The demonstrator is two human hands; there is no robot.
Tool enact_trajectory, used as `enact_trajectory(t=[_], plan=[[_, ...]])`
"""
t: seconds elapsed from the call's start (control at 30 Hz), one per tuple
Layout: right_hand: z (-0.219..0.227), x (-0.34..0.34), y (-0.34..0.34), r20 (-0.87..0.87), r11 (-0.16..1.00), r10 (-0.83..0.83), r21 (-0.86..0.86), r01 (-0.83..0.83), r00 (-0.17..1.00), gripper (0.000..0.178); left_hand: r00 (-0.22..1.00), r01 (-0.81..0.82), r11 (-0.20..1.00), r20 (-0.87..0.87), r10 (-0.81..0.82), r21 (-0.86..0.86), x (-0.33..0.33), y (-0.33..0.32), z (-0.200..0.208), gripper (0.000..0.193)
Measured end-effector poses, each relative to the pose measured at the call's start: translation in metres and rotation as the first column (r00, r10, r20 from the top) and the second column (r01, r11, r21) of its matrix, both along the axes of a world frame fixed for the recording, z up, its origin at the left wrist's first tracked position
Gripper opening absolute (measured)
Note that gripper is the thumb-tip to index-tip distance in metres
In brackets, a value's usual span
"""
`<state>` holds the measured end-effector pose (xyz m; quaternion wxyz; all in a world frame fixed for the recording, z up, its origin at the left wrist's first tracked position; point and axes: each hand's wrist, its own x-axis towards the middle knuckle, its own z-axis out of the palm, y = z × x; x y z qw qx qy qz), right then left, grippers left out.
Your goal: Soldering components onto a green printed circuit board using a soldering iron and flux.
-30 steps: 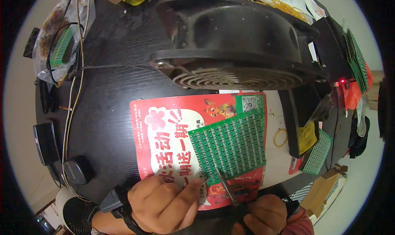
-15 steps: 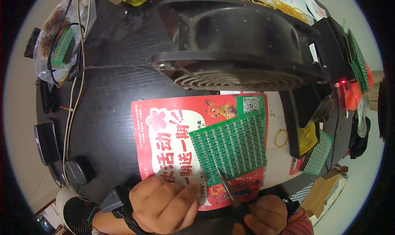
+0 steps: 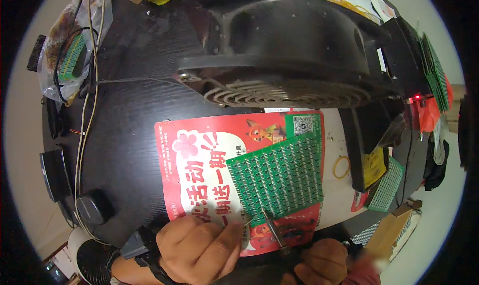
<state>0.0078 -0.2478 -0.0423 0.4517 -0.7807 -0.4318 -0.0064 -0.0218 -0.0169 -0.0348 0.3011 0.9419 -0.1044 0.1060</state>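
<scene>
A green circuit board panel (image 3: 280, 177) with rows of small pads lies tilted on a red and white printed flyer (image 3: 209, 170). My left hand (image 3: 199, 247) rests on the flyer's near edge, its fingertips pinching a thin wire at the board's near corner. My right hand (image 3: 319, 260) grips a slim metal-tipped tool (image 3: 273, 227), likely a soldering iron, whose tip touches the board's near edge beside the left fingertips. A dark watch sits on my left wrist.
A large black fan housing (image 3: 289, 50) with a grille fills the far side of the dark table (image 3: 124, 135). Cables run down the left, beside a bag of green boards (image 3: 70, 55). More green boards (image 3: 386, 185), a yellow rubber band (image 3: 342, 166) and clutter lie right.
</scene>
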Motion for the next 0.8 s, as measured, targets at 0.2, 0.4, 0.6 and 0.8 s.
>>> enact_trajectory(t=[0.2, 0.4, 0.6, 0.8], plan=[[-0.002, 0.028, 0.002, 0.236, 0.998, 0.033, 0.039, -0.043, 0.971, 0.029, 1.0, -0.002, 1.0, 0.007, 0.002, -0.008, -0.003, -0.002, -0.004, 0.03], [0.002, -0.022, 0.001, -0.108, 0.985, -0.174, -0.008, 0.174, 0.979, 0.016, 0.998, -0.028, 0.996, -0.059, 0.023, -0.083, 0.0, 0.0, 0.004, 0.02], [0.002, -0.016, -0.001, -0.031, 0.992, -0.123, 0.02, 0.124, 0.992, 0.017, 0.952, -0.289, 0.931, -0.165, 0.256, -0.225, -0.005, 0.001, 0.011, 0.011], [-0.021, 0.005, 0.003, 0.239, 0.992, -0.044, 0.125, 0.015, 0.97, 0.02, 0.992, -0.1, 0.987, -0.094, 0.089, -0.122, -0.002, 0.003, 0.009, 0.02]])
